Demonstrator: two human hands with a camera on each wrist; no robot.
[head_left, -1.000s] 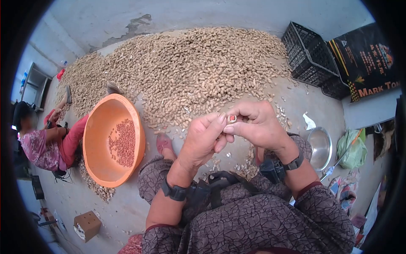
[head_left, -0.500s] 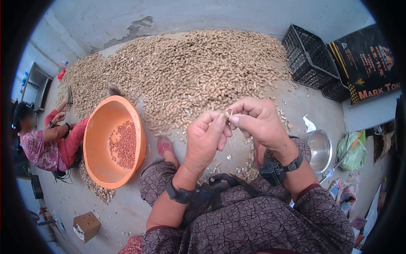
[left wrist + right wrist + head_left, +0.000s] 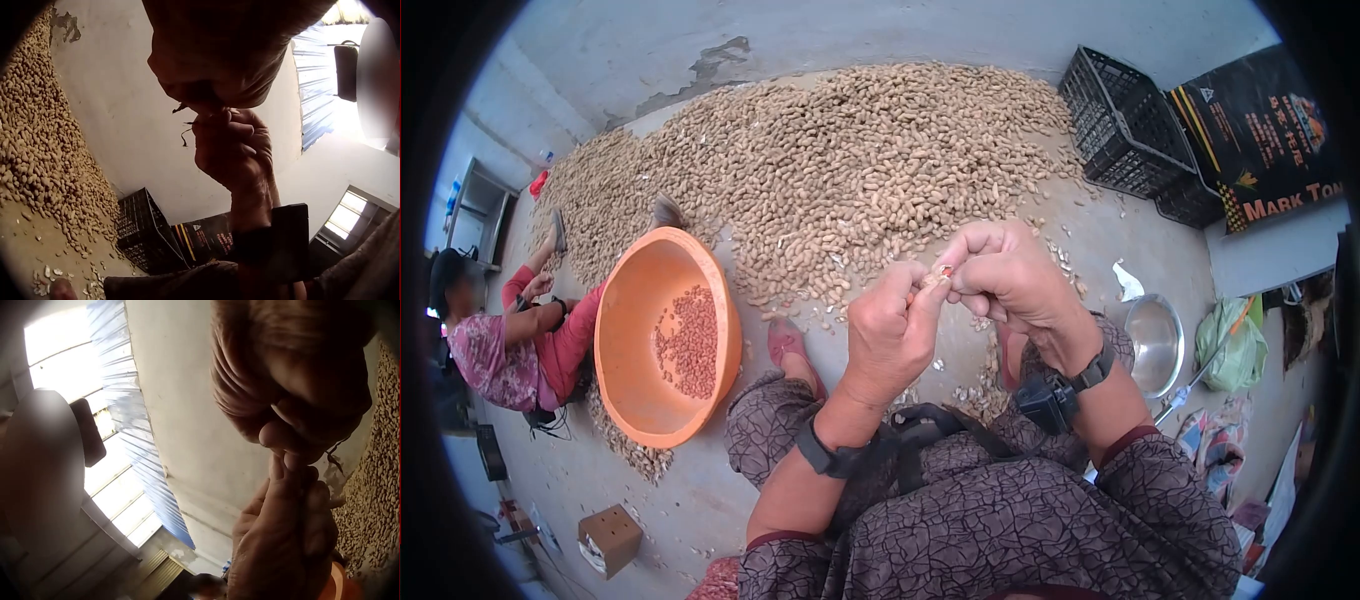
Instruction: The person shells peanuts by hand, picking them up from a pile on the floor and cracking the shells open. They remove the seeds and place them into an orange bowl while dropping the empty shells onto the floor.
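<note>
Both hands meet in front of the body, above the floor. Between their fingertips is a small peanut (image 3: pixel 941 274) in a pale, broken shell, with a bit of red kernel showing. The left hand (image 3: pixel 890 325) pinches it from the left between thumb and curled fingers; a reddish bit also shows at those fingers. From the other side, the right hand (image 3: pixel 1015 280) pinches the peanut with thumb and forefinger. In the left wrist view the left hand (image 3: pixel 212 56) hides most of the peanut, and thin dark strands (image 3: pixel 185 134) hang beside the right hand (image 3: pixel 234 153).
A large heap of unshelled peanuts (image 3: pixel 850 160) spreads along the wall. An orange basin (image 3: pixel 620 350) with red kernels (image 3: pixel 690 345) stands to the left, near another seated person (image 3: pixel 500 350). At right are a black crate (image 3: pixel 1125 130), a metal bowl (image 3: pixel 1155 345) and a green bag (image 3: pixel 1230 350).
The shell was held open with its red kernel in plain view; now the fingers cover more of it. The left fingers have curled further in, and the right hand has turned slightly.
</note>
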